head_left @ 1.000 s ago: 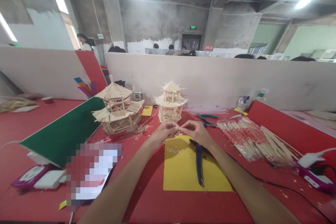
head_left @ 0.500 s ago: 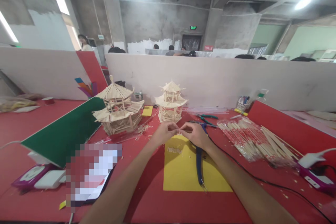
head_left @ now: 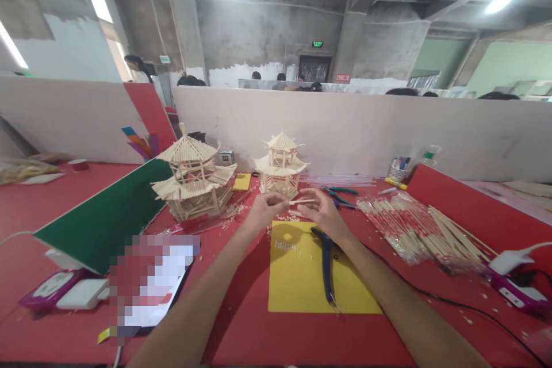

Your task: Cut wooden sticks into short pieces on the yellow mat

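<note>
2 hands: left hand [head_left: 264, 208] and right hand [head_left: 322, 211] meet above the red table [head_left: 241, 333], over the far edge of the yellow sheet [head_left: 302, 287].
Stick: thin wooden stick [head_left: 302, 202] lies level between them, just in front of the small pagoda model [head_left: 281, 167].
Fingers: left fingers pinch its left end; right fingers close on its right end.
Nearby: blue pliers [head_left: 328, 267] on the sheet; stick bundle [head_left: 420, 230] to the right.

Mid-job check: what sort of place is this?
Likely a shared craft workshop: a stick pagoda model and a pile of wrapped sticks sit on the red table, other people's heads show beyond low partitions, and the left hand and right hand hold a thin stick.
</note>
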`<state>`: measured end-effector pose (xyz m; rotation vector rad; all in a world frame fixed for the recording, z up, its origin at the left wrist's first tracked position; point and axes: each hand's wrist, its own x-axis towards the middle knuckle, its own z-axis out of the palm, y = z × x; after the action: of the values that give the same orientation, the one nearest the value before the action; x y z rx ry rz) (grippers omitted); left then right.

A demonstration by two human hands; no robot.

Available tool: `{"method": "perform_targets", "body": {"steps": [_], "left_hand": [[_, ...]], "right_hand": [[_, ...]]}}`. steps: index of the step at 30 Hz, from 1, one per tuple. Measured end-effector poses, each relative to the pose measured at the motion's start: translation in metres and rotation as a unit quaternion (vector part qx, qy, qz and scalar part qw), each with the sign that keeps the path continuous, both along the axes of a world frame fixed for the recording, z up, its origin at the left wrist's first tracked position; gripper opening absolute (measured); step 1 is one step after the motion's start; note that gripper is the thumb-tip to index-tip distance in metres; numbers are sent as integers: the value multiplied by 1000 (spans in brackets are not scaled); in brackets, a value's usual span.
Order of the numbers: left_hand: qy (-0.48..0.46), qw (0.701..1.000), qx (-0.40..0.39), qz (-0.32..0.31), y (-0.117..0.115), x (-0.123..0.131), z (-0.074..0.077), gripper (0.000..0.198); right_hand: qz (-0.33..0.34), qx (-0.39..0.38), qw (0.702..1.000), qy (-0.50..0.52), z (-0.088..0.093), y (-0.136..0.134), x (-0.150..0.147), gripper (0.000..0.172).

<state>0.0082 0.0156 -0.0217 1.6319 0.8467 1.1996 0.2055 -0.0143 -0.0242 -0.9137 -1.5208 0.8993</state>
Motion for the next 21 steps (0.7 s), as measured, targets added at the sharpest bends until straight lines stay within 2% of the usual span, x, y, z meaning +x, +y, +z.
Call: {"method": "perform_targets", "body": {"steps": [5, 10, 16, 21], "left_hand": [[-82, 995, -46, 17, -7, 3, 8, 25], [-79, 996, -51, -13, -10, 12, 3, 25], [-71, 996, -41, -31, -14, 17, 0, 27], [-96, 991, -65, -70, -14, 17, -2, 30]], "right_hand": [[28, -44, 997, 54, 0, -1, -2, 36], [18, -42, 996, 79, -4, -3, -10, 36], [-16, -47, 995, 86, -4, -3, -11, 28], [11, -69, 991, 113, -7, 2, -5, 28]]}}
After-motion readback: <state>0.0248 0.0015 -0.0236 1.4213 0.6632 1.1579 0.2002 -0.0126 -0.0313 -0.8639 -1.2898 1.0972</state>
